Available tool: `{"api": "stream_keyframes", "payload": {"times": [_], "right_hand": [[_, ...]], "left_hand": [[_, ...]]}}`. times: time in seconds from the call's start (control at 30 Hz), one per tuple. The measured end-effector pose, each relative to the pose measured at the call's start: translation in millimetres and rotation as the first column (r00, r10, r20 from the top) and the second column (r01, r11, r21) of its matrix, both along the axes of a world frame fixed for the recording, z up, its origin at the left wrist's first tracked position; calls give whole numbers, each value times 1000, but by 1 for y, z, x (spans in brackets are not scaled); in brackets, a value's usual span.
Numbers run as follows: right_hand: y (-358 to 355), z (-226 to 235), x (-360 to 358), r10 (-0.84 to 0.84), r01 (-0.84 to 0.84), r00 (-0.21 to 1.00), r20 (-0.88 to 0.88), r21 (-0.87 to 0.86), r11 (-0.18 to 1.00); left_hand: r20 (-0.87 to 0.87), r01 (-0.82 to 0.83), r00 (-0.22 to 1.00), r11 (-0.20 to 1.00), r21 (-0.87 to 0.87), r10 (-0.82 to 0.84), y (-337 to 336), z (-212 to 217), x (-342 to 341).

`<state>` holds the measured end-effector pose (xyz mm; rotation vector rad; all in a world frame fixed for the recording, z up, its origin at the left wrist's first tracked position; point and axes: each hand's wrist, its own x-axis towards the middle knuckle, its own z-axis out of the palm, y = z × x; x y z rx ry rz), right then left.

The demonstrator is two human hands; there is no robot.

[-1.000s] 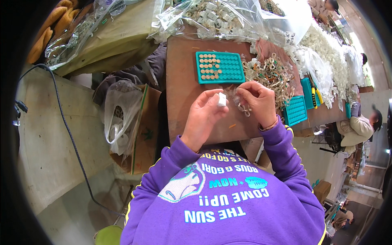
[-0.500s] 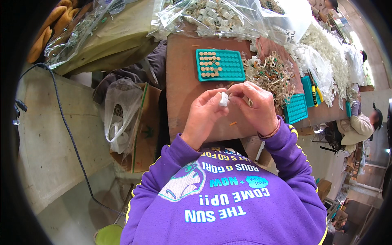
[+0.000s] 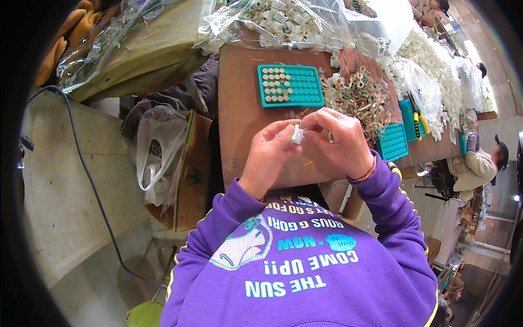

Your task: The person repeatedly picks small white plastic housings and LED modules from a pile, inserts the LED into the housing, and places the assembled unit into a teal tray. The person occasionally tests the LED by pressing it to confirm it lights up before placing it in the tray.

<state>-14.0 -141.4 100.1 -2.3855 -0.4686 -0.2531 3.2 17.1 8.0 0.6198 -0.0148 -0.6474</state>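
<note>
My left hand (image 3: pixel 266 158) pinches a small white plastic housing (image 3: pixel 297 134) between thumb and fingertips, above the near part of the brown work board (image 3: pixel 239 125). My right hand (image 3: pixel 340 144) meets it from the right, its fingers closed at the housing's side. Whatever those fingers grip is too small and covered to make out. Just beyond the hands lies a teal tray (image 3: pixel 308 87) with rows of pockets; round tan discs (image 3: pixel 277 84) fill its left part. To the right of the tray is a tangled heap of leads and small parts (image 3: pixel 359 101).
Further right are another teal tray (image 3: pixel 392 143) and yellow-handled pliers (image 3: pixel 419 124). Clear bags of white housings (image 3: pixel 283 20) lie along the far side. At left stands a cardboard box (image 3: pixel 192 174) with a plastic bag (image 3: pixel 160 150). A co-worker (image 3: pixel 474 163) sits at far right.
My right hand has shifted slightly left, its fingers tighter against the housing. The housing is turned a little in my left hand. The whole view has moved slightly.
</note>
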Motion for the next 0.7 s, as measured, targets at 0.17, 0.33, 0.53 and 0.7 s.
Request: {"api": "stream_keyframes", "payload": {"times": [0.17,0.33,0.53,0.7], "right_hand": [[0,2,-1,-19,21,999,-36,40,999],[-3,8,-2,-10,17,996,-90,78,997],[-1,2,-4,26,-24,999,44,-32,999],[-3,-6,-4,64,-56,995,78,-99,993]], "left_hand": [[22,26,999,1000,-16,-26,1,-1,0],[36,62,997,998,-11,-61,2,-2,0],[10,27,1000,999,-27,-27,0,0,-1],[72,4,997,999,43,-7,-2,0,-1]]}}
